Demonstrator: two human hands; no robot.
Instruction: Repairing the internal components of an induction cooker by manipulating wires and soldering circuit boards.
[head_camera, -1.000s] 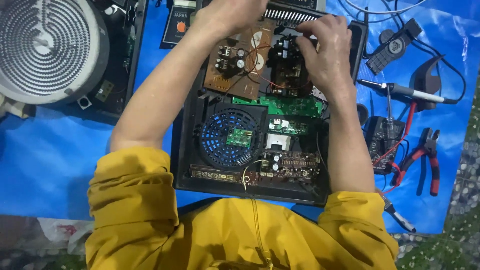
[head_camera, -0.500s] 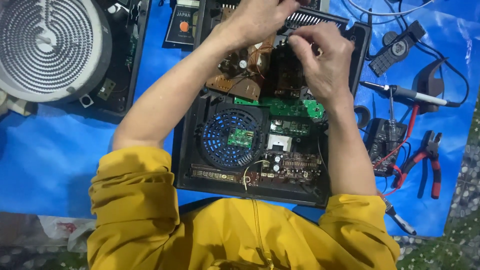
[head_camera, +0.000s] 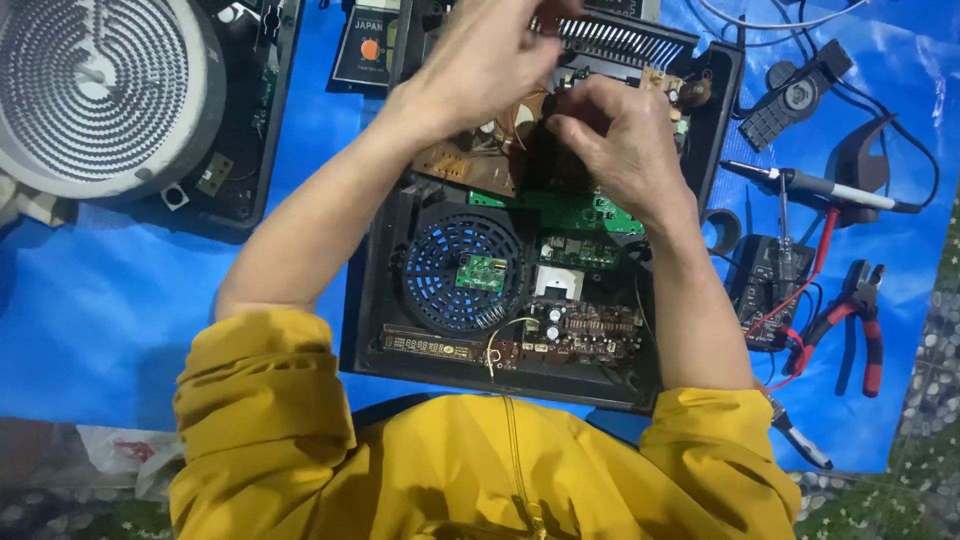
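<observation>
Upper centre of the frame: left hand (head_camera: 497, 62) raised over the far end of an open black plastic appliance casing (head_camera: 372, 300), fingers curled together; whether clamped on anything, cannot tell. Just right of it: right hand (head_camera: 612, 140), fingertips pinched together on a small dark part above a brown circuit board (head_camera: 470, 165) at the casing's upper middle. Below the hands: a green circuit board (head_camera: 575, 212), then a round blue-black fan grille (head_camera: 462, 270) at frame centre. Upper left: a white ribbed round heating coil (head_camera: 95, 90) in a second black housing. Right side, on blue plastic sheeting (head_camera: 100, 320): a grey-handled soldering iron (head_camera: 820, 185), a black multimeter (head_camera: 765, 290), red-handled pliers (head_camera: 855, 315). Bottom: yellow jacket sleeves (head_camera: 260, 400).
</observation>
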